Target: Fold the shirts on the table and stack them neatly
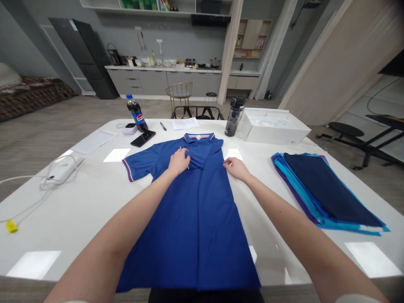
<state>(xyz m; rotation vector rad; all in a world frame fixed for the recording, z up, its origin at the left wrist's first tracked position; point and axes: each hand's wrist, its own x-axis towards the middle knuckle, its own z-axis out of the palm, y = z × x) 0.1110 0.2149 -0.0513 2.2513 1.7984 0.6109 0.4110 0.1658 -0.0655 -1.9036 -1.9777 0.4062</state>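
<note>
One blue polo shirt (195, 210) lies flat on the white tabletop (94, 210), collar away from the person, hem hanging over the near edge. Right side is folded in over the chest; the left sleeve with red-white trim is spread out. Left hand (178, 162) rests on the chest fold, fingers (183, 155) curled and pinching a bit of the fabric. Right hand (236, 167) sits at the folded right edge, fingers (227, 163) close together, touching the cloth; cannot tell if they grip it.

Writing: one Pepsi bottle (136, 113), logo readable, dark cola, blue cap. One sheet of paper (185, 123) behind the collar has print too small to read.

Counts: one stack of folded shirts (328, 193) to the right, navy on top, light blue and purple edges below, number unclear. One open white box (273, 126). One dark drinking bottle (234, 116). One black phone (143, 138). One pen (163, 126). One small white device (129, 128) beside the cola. One white charger with cable (59, 170) at left, one yellow tag (11, 226) on the cable end.
</note>
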